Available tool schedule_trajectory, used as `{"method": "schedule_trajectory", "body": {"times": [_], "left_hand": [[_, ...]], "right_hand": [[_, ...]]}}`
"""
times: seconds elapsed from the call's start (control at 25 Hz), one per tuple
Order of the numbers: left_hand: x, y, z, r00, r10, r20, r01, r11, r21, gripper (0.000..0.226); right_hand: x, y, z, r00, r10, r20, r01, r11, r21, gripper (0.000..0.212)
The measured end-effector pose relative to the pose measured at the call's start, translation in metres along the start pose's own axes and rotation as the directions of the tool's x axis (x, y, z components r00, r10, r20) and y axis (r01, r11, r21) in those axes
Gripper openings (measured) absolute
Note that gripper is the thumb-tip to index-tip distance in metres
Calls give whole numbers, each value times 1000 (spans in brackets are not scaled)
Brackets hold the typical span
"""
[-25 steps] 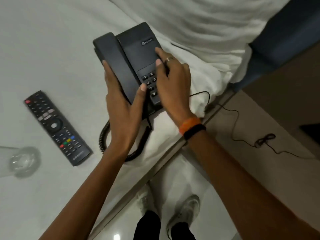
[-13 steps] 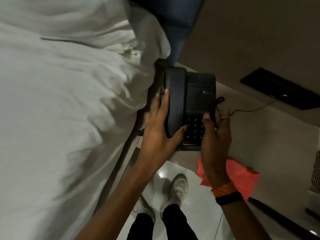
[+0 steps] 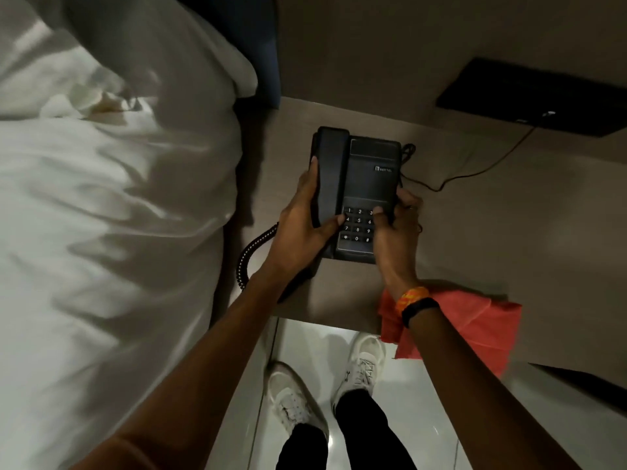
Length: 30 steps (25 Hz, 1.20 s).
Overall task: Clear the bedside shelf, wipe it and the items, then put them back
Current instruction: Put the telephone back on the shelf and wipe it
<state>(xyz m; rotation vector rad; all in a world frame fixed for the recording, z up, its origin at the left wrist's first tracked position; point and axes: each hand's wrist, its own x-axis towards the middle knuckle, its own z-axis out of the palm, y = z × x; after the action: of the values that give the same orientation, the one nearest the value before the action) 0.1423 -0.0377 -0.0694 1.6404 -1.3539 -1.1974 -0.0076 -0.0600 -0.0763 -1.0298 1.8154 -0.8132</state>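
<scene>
A black desk telephone (image 3: 368, 174) with its handset in the cradle is over the beige bedside shelf (image 3: 492, 225); whether it touches the shelf I cannot tell. My left hand (image 3: 302, 232) grips its left side around the handset, thumb on the keypad. My right hand (image 3: 393, 228) grips its right side, thumb on the keys. The coiled handset cord (image 3: 247, 256) hangs off the shelf's left edge. A thin black line cord (image 3: 475, 167) runs from behind the phone to the back right. A red cloth (image 3: 475, 323) lies on the shelf's front edge, partly under my right wrist.
The bed with white sheets (image 3: 112, 232) and a pillow (image 3: 163, 45) fills the left side, close against the shelf. A black box (image 3: 532, 96) is mounted on the wall at the back right. My white shoes (image 3: 325, 391) stand on the glossy floor below.
Both hands have carried the telephone from the bed across to the bedside shelf and lowered it there. The remote and the glass on the bed have left the view.
</scene>
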Motion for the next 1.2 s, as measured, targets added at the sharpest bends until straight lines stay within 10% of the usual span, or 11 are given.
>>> {"method": "schedule_trajectory", "body": {"times": [0.56, 0.68, 0.88, 1.2], "left_hand": [[36, 8, -31, 983, 5, -181, 44, 962, 268, 88], [-15, 16, 5, 973, 188, -131, -132, 927, 350, 67], [-82, 13, 97, 863, 368, 346, -496, 749, 440, 65], [-80, 18, 142, 854, 321, 409, -505, 698, 507, 41]], "right_hand": [[30, -24, -3, 963, -178, 201, 200, 975, -97, 52], [6, 6, -66, 869, -398, 293, 485, 801, -350, 53], [-26, 79, -170, 654, -437, 617, 755, 321, -572, 55], [-40, 130, -193, 657, -359, 662, 748, 205, -631, 71]]}}
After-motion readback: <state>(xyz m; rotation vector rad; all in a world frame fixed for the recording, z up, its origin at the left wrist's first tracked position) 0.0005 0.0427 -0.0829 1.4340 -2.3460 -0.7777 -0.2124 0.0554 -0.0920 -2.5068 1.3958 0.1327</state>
